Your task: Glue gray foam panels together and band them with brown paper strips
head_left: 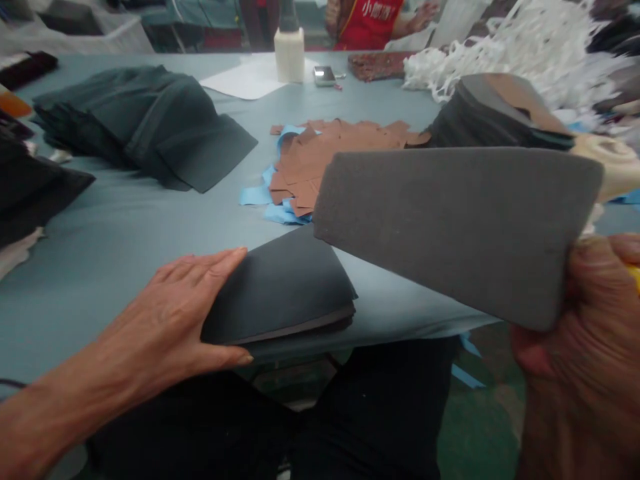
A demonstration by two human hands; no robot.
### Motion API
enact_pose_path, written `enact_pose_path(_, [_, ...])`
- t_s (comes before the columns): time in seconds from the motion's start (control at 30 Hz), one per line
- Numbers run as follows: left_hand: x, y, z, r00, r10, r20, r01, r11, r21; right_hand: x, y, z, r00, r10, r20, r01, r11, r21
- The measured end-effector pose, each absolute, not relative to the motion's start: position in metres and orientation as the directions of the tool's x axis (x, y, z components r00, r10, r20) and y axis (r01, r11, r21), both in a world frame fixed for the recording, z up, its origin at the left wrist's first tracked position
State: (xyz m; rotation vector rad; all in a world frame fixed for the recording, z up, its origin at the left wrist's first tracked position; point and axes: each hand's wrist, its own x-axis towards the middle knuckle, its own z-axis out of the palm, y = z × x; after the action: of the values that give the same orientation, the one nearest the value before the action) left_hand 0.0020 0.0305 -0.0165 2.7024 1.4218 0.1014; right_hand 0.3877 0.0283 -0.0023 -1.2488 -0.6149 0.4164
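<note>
My right hand (590, 313) pinches a flat grey panel (455, 220) at its right end. The panel has rounded corners, tapers to the left and is raised above the table's front edge. Something yellow (636, 275) shows at that hand's right side, but I cannot make out what it is. My left hand (190, 313) spans the left end of a small stack of dark panels (285, 287), fingers along the far side and thumb along the near one. This stack lies at the table edge, with grey layers visible beneath its dark top piece.
Behind lie brown patches (320, 157) over blue strips (255, 195). Dark cloth pieces (150, 120) are heaped at left, another panel stack (495, 107) at right. A cream bottle (289, 57), white strips (530, 53) and a person in a red apron (367, 23) are farther back.
</note>
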Motion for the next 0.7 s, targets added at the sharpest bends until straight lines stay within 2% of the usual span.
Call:
enact_pose_path(0.17, [-0.009,0.033,-0.023,0.577,0.814,0.072,0.806,-0.581,0.11,0.396,0.027,-0.006,0.818,0.532,0.221,0.04,0.331,-0.943])
enact_pose_path(0.4, [0.014,0.032,-0.018,0.566,0.821,0.071,0.821,-0.569,0.04,0.398,0.025,-0.009,0.828,0.527,0.194,0.023,0.314,-0.949])
enact_pose_path(0.7, [0.063,0.049,-0.018,0.577,0.816,-0.011,0.813,-0.574,0.099,0.405,0.016,-0.009,0.816,0.532,0.225,0.057,0.313,-0.948])
